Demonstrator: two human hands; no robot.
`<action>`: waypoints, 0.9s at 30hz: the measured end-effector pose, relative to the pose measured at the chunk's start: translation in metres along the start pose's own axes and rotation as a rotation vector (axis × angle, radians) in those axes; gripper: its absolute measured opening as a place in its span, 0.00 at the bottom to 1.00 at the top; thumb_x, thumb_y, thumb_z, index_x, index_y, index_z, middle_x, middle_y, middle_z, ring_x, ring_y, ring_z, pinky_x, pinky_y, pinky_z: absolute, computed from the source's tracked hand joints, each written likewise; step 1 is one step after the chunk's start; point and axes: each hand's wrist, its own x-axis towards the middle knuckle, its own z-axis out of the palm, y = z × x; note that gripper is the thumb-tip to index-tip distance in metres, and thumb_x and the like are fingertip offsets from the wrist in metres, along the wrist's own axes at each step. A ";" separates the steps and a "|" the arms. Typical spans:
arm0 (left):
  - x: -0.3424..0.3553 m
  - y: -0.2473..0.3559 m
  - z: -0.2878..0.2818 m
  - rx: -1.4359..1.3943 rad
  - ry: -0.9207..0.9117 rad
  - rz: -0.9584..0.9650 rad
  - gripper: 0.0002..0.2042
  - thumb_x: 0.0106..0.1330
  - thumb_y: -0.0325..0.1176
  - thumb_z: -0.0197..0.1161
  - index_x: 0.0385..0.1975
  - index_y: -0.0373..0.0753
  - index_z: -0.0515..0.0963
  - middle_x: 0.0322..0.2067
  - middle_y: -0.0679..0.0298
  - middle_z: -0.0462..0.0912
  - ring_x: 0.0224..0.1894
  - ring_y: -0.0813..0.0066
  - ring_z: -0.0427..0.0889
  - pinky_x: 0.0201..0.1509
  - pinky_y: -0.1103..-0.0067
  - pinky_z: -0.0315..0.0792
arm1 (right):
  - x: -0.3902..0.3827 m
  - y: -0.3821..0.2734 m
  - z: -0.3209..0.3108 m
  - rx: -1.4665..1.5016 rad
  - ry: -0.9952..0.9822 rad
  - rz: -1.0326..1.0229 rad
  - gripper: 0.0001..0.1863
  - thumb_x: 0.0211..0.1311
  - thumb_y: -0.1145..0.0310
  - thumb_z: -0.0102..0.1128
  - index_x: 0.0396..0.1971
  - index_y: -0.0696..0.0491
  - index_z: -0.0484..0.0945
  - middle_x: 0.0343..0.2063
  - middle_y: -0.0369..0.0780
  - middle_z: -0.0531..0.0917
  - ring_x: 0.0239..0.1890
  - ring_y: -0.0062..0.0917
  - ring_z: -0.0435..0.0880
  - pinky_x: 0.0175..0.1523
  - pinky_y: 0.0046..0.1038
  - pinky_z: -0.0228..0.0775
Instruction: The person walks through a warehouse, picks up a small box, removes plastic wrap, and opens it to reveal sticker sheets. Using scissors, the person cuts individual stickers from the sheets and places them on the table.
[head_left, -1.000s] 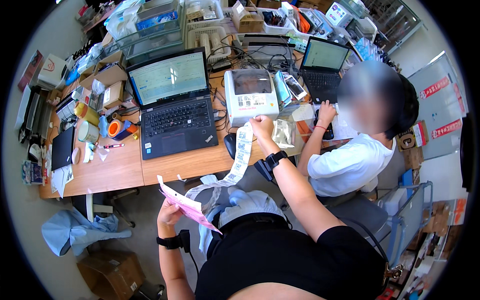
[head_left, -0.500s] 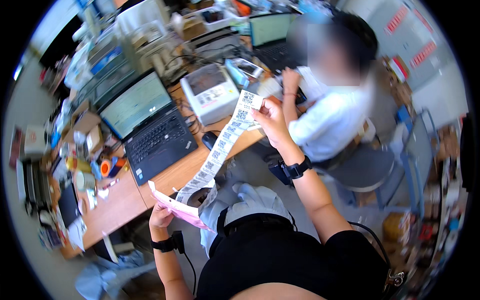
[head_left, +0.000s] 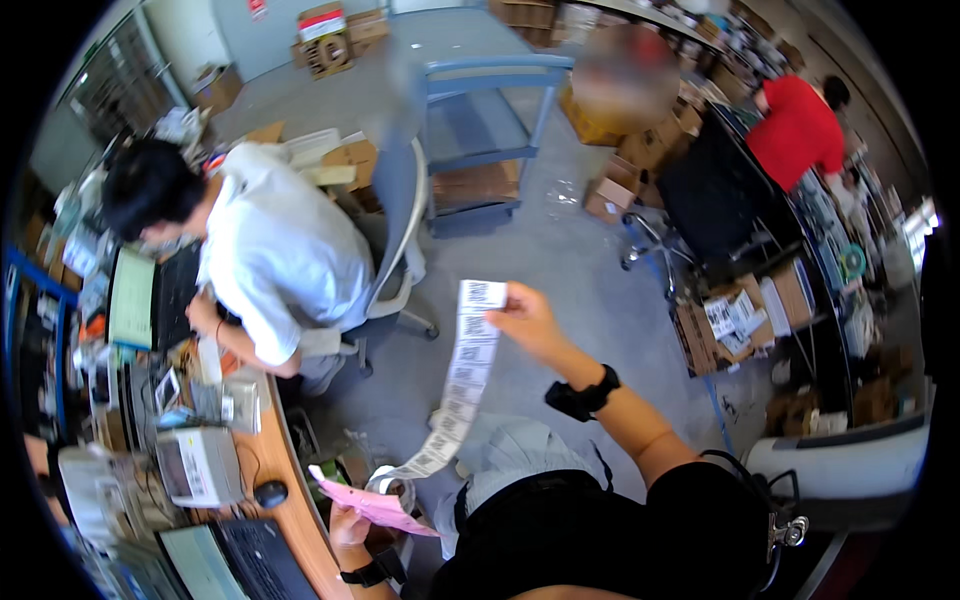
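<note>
My right hand [head_left: 530, 322] pinches the upper end of a long white label strip [head_left: 467, 375], printed with rows of black codes. The strip hangs down in a curve toward the left, to a roll [head_left: 398, 490] that sits low, just behind a pink sheet or packet [head_left: 375, 505]. My left hand [head_left: 348, 527] is closed on the left part of the pink piece, near the desk's edge. Whether the left fingers also touch the roll is hidden.
On the left, a wooden desk [head_left: 280, 450] carries a mouse [head_left: 270, 494], a white label printer [head_left: 198, 466] and a laptop [head_left: 250, 560]. A person in a white shirt [head_left: 285, 240] sits beyond it. Ahead stands a blue cart [head_left: 490, 125]; a person in red [head_left: 795, 135] is far right.
My view has turned to the right, away from the desk; the seated person now appears at the left. Both hands keep hold of the strip and the pink piece.
</note>
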 end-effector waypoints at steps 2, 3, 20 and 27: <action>0.045 0.005 0.043 0.059 -0.055 -0.095 0.20 0.50 0.29 0.66 0.43 0.33 0.71 0.41 0.58 0.77 0.44 0.66 0.76 0.52 0.71 0.67 | -0.022 -0.022 -0.057 -0.095 0.220 0.020 0.11 0.54 0.77 0.57 0.39 0.59 0.72 0.35 0.38 0.79 0.38 0.19 0.78 0.43 0.22 0.71; 0.067 0.001 0.055 0.107 -0.087 -0.157 0.21 0.50 0.29 0.66 0.44 0.34 0.71 0.41 0.59 0.77 0.45 0.67 0.76 0.53 0.72 0.66 | -0.032 -0.030 -0.083 -0.101 0.306 0.004 0.10 0.54 0.77 0.57 0.38 0.58 0.72 0.33 0.37 0.80 0.36 0.18 0.77 0.41 0.21 0.70; 0.498 -0.126 0.358 0.387 -0.556 -0.513 0.20 0.55 0.32 0.63 0.47 0.33 0.70 0.45 0.61 0.76 0.45 0.73 0.75 0.52 0.76 0.67 | -0.016 -0.152 -0.446 -0.328 0.981 -0.170 0.03 0.55 0.78 0.55 0.29 0.57 0.71 0.24 0.37 0.79 0.19 0.13 0.73 0.23 0.15 0.64; 0.663 -0.175 0.473 0.407 -0.722 -0.635 0.18 0.55 0.32 0.63 0.44 0.33 0.73 0.42 0.63 0.78 0.44 0.74 0.76 0.50 0.76 0.67 | 0.094 -0.163 -0.570 -0.331 1.022 -0.186 0.04 0.57 0.76 0.55 0.27 0.57 0.70 0.24 0.38 0.79 0.18 0.15 0.74 0.24 0.15 0.66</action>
